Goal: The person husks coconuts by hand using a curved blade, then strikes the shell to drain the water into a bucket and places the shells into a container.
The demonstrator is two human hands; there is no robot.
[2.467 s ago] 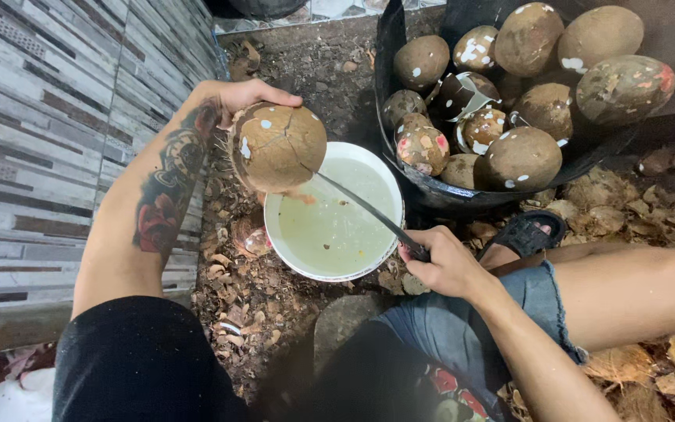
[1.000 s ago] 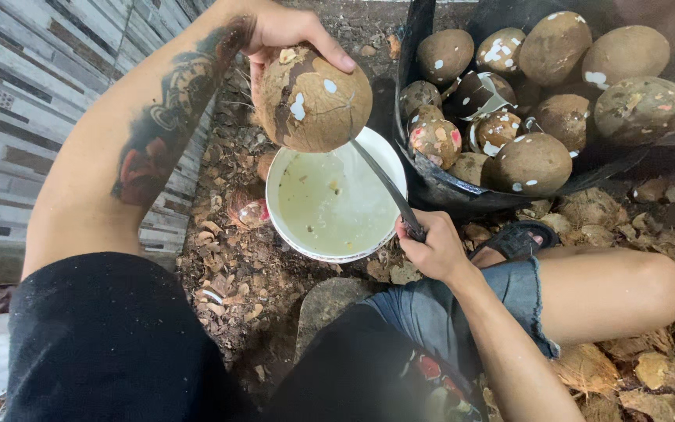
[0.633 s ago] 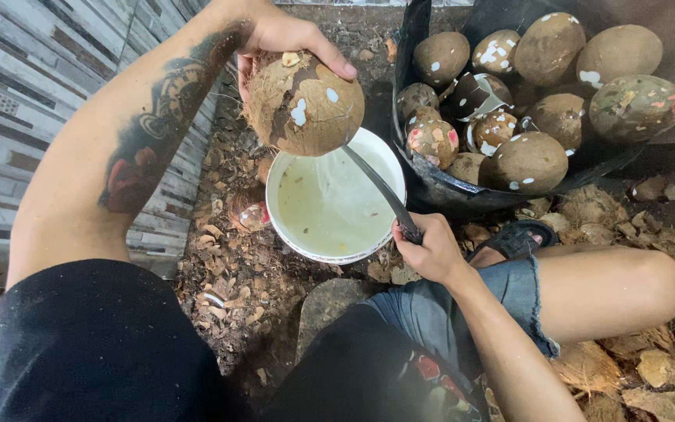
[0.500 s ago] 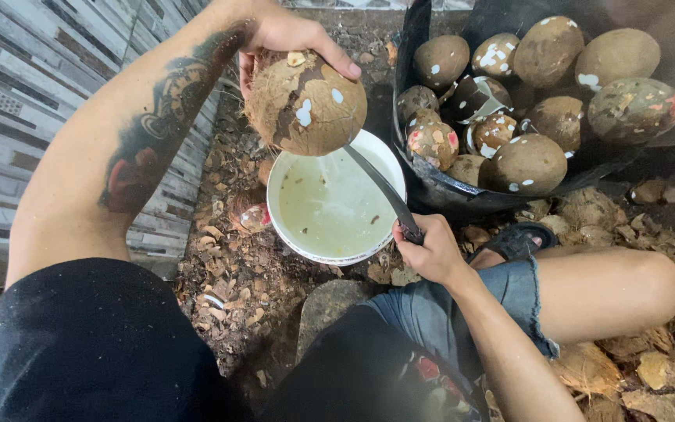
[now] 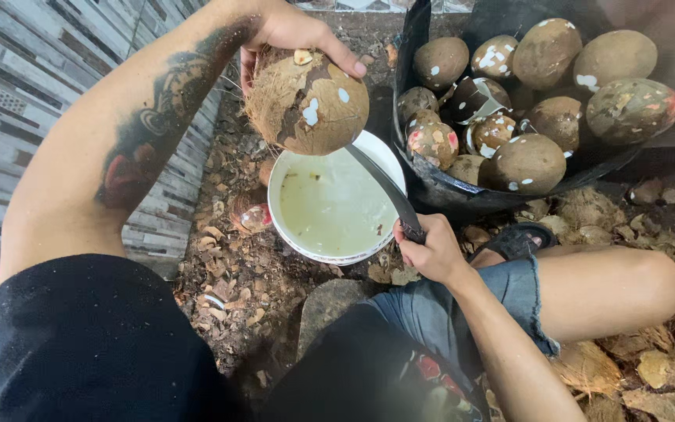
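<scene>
— What is each hand doing?

— The left hand [image 5: 291,31] grips a husked brown coconut [image 5: 310,101] from above, fingers curled over its top, holding it in the air over the 12 o'clock rim of the white bowl [image 5: 336,254]. The right hand [image 5: 427,250] is clenched round the handle of a long dark knife [image 5: 384,187], whose blade runs toward 11 o'clock and meets the underside of the coconut.

— And the bowl?

— It sits on the ground between the knees, holding pale cloudy liquid. The blade crosses over its 2 o'clock rim.

— What crowds the space around it?

— At 2 o'clock from the bowl, just beside it, stands a black tub [image 5: 462,195] heaped with more coconuts [image 5: 529,160], brown with white flecks, some showing pink patches. Husk scraps [image 5: 236,273] litter the ground at 8 o'clock, along a grey tiled wall [image 5: 33,86]. A flat stone [image 5: 330,305] lies at 6 o'clock, near the bowl. A black sandal [image 5: 521,238] shows at 4 o'clock, beside the bare knee [image 5: 626,281].
</scene>
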